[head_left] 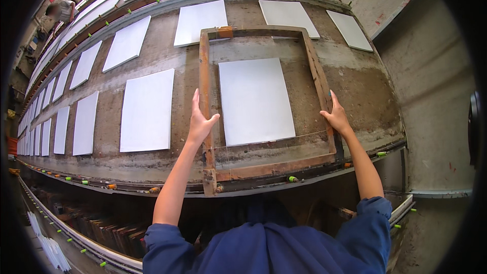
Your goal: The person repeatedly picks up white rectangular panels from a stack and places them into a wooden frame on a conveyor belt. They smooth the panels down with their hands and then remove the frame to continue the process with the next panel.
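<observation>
A worn rectangular wooden frame (274, 166) is held between my two hands over a long table. My left hand (201, 120) grips its left side bar, thumb over the inner edge and fingers along the outside. My right hand (336, 116) holds the right side bar the same way, with a spot of blue-green on one fingertip. Through the frame's opening a white sheet or panel (256, 102) shows on the table. A thin line crosses the lower part of the opening; whether a mesh spans it I cannot tell. Orange tape (224, 32) sits on the far bar.
Several white panels (147, 110) lie in two rows along the stained table (373, 83), stretching left. Green and orange pegs (293, 178) line its near rail. Another table with white sheets runs beyond, where a person (62, 11) is at far left. Stacked frames (109, 226) stand below left.
</observation>
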Demonstrator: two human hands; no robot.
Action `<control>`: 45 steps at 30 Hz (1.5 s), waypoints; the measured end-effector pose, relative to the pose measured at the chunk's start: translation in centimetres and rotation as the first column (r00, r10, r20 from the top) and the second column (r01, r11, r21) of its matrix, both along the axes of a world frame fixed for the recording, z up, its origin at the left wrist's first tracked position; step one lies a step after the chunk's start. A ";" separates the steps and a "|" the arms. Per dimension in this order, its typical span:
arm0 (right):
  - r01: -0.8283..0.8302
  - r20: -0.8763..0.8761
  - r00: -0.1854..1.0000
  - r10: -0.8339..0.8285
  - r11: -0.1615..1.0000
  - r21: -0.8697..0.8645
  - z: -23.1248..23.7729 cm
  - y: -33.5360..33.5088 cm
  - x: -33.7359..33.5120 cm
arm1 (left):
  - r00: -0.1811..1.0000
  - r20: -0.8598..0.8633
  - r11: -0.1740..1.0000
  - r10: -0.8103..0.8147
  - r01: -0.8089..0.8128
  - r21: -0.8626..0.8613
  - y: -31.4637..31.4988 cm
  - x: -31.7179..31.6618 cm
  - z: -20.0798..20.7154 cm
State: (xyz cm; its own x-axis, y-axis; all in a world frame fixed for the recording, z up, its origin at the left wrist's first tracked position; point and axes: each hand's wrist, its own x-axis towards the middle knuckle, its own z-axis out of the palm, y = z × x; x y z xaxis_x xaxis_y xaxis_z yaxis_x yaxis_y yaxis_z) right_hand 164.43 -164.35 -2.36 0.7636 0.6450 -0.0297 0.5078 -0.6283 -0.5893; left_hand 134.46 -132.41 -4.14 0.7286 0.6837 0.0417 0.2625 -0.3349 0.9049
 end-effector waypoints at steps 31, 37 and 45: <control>0.080 -0.132 0.990 -0.048 0.965 0.251 -0.6 -24.3 25.7 | 0.997 0.072 0.998 -0.035 0.031 0.055 -24.2 26.7 1.9; 0.037 -0.129 0.992 -0.006 0.970 0.240 -0.4 -25.5 27.0 | 0.999 0.047 0.995 -0.027 0.023 0.097 -25.9 27.2 1.3; -0.078 -0.047 0.995 0.083 0.992 0.104 -0.7 -25.8 26.6 | 0.963 -0.263 0.931 0.051 0.050 0.361 -27.8 27.3 1.9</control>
